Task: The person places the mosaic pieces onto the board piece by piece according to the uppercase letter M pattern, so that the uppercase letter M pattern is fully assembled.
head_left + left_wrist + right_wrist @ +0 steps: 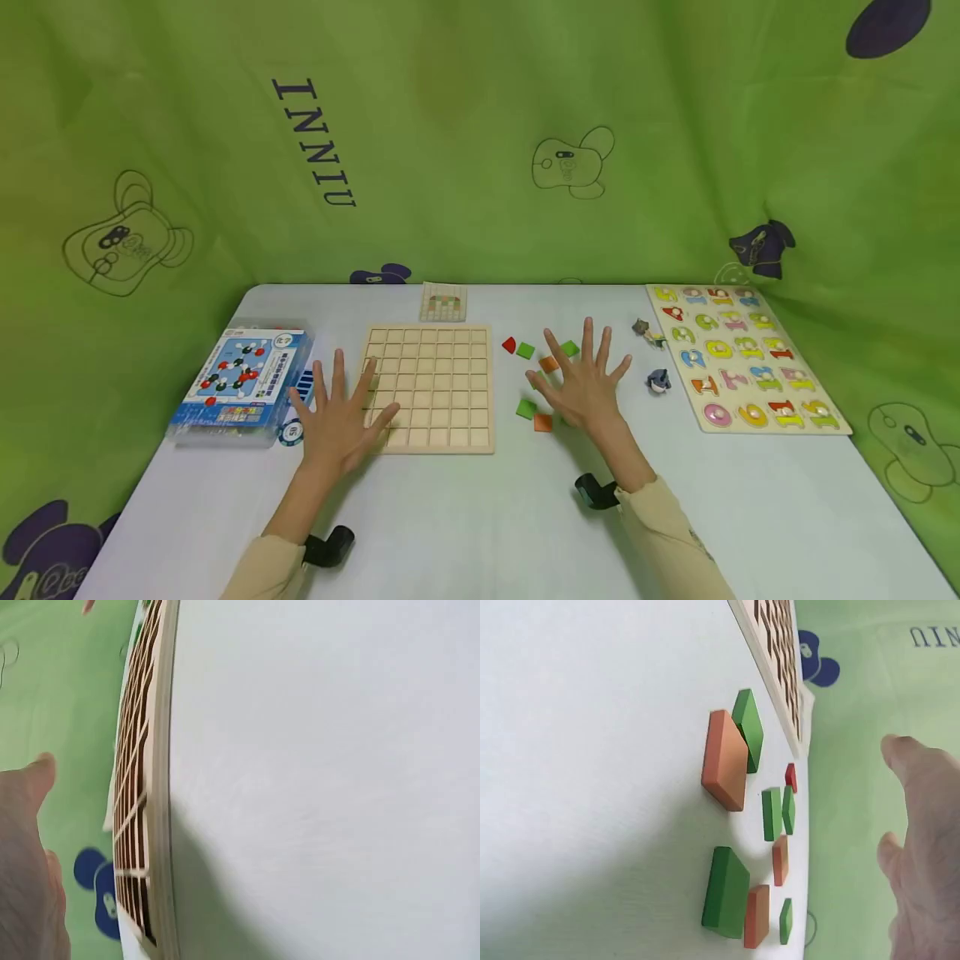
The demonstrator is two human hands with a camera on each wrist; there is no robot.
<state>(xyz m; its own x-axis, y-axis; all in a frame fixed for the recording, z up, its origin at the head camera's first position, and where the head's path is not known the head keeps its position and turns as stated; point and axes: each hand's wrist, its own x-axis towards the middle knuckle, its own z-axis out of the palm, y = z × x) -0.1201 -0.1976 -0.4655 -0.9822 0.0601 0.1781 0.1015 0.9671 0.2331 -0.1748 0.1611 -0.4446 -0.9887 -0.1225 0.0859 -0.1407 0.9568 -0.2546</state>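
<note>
My left hand [341, 410] is open with fingers spread, and its fingertips reach over the near left corner of a wooden grid board [442, 367]. In the left wrist view the board's edge [154, 787] stands beside the hand [26, 855]. My right hand [583, 382] is spread open over several loose flat tiles: a red tile [509, 345], a green tile [526, 408] and an orange tile [542, 422]. The right wrist view shows an orange tile [724, 760] and a green tile [726, 891] on the table, with the hand [922, 847] raised clear of them. Neither hand holds anything.
A blue boxed kit [240, 379] lies at the left with a round chip [291, 432] by it. A number puzzle board [746, 358] lies at the right, two small animal figures [658, 382] beside it. A small pattern card [443, 302] sits behind the grid board. Green cloth surrounds the white table [465, 517].
</note>
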